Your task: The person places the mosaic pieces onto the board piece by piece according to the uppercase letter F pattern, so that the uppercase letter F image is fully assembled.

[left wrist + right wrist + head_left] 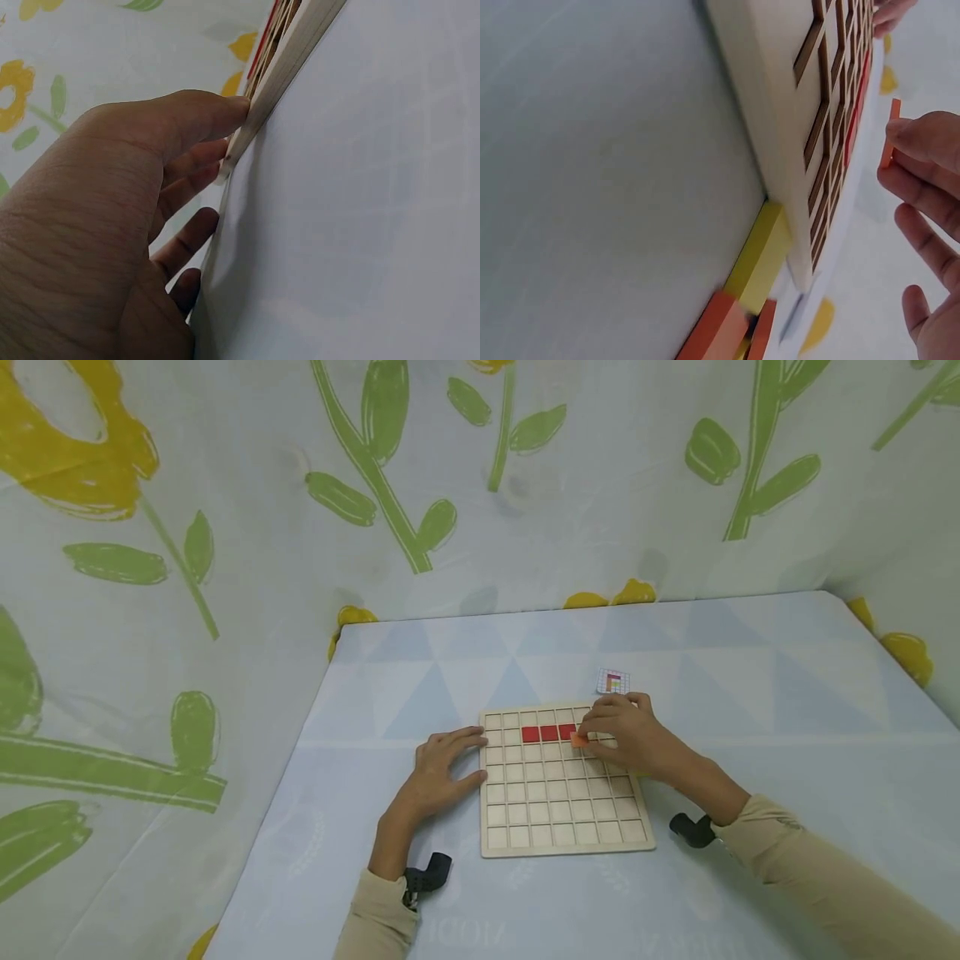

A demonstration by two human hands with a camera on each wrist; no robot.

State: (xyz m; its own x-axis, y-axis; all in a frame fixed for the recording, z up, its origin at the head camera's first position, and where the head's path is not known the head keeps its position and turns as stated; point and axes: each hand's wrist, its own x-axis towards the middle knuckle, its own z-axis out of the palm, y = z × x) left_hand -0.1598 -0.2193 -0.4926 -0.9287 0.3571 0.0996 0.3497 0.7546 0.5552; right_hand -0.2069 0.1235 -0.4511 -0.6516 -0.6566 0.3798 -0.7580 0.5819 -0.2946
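Note:
A wooden grid board (566,851) lies on the table, with several red square tiles (549,733) in a row near its far edge. My left hand (435,772) rests at the board's left side; in the left wrist view, the thumb (217,120) touches the rim and the other fingers are spread. Over the upper right part of the grid, my right hand (633,735) pinches a small orange tile (892,131) between thumb and finger. In the right wrist view the tile is held up off the board, and its other fingers stay loose. The right hand covers several cells.
Just beyond the board lies a small card (613,682) printed with a coloured grid pattern. Beside the board's right edge sit a yellow block (757,251) and orange pieces (714,326). A flowered curtain (525,552) stands behind the patterned table (390,693).

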